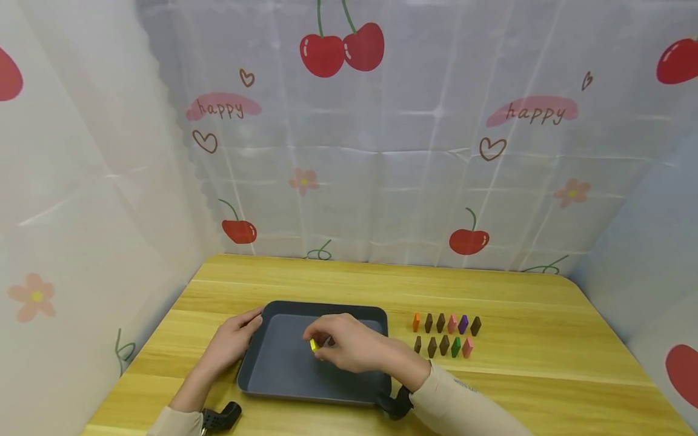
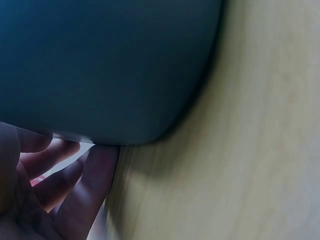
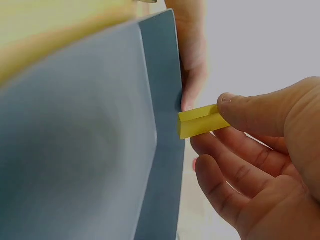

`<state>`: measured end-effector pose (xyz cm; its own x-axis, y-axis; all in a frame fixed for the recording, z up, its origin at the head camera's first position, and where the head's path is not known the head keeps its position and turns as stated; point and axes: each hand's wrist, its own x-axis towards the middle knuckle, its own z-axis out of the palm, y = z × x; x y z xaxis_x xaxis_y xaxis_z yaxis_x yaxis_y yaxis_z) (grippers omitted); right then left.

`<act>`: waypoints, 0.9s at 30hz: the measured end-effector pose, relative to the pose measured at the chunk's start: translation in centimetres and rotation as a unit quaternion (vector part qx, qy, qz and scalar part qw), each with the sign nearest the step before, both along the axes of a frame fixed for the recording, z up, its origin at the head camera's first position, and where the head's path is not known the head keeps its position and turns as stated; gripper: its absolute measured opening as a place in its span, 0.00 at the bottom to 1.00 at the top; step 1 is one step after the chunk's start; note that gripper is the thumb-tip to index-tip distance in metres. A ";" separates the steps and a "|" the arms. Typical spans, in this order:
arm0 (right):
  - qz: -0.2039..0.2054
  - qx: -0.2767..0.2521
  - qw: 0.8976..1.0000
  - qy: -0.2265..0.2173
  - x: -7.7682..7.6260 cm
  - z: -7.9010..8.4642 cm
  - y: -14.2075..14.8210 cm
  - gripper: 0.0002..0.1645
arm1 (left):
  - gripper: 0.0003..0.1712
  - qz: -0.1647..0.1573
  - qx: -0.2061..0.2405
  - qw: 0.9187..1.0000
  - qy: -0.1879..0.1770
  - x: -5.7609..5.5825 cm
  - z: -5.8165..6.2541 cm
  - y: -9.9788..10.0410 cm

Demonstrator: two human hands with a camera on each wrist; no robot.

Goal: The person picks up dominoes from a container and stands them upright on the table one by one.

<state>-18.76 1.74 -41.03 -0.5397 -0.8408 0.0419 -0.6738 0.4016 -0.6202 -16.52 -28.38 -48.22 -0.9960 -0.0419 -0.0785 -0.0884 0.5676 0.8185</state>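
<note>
A dark grey rectangular baking tray (image 1: 305, 393) lies on the wooden table. Over its middle, my right hand (image 1: 351, 345) pinches a small yellow domino block (image 1: 313, 345) between thumb and fingers. In the right wrist view the yellow block (image 3: 202, 121) sticks out past the thumb tip, its long side held level, and overlaps the tray's rim (image 3: 167, 100). At the tray's left side, my left hand (image 1: 234, 339) rests against the outer wall. Its fingers (image 2: 97, 175) touch that wall from outside in the left wrist view.
Right of the tray stand two rows of small upright blocks, among them an orange block (image 1: 417, 321), a purple block (image 1: 463, 324), a green block (image 1: 455, 347) and several dark brown ones. A cherry-print curtain (image 1: 376, 200) hangs behind the wooden table (image 1: 545, 363).
</note>
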 end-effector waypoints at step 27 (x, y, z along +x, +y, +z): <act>-0.159 -0.116 0.980 0.021 3.2 -0.8 13.7 0.20 | 0.29 0.013 0.001 1.000 -0.008 -0.1 -0.1 0.1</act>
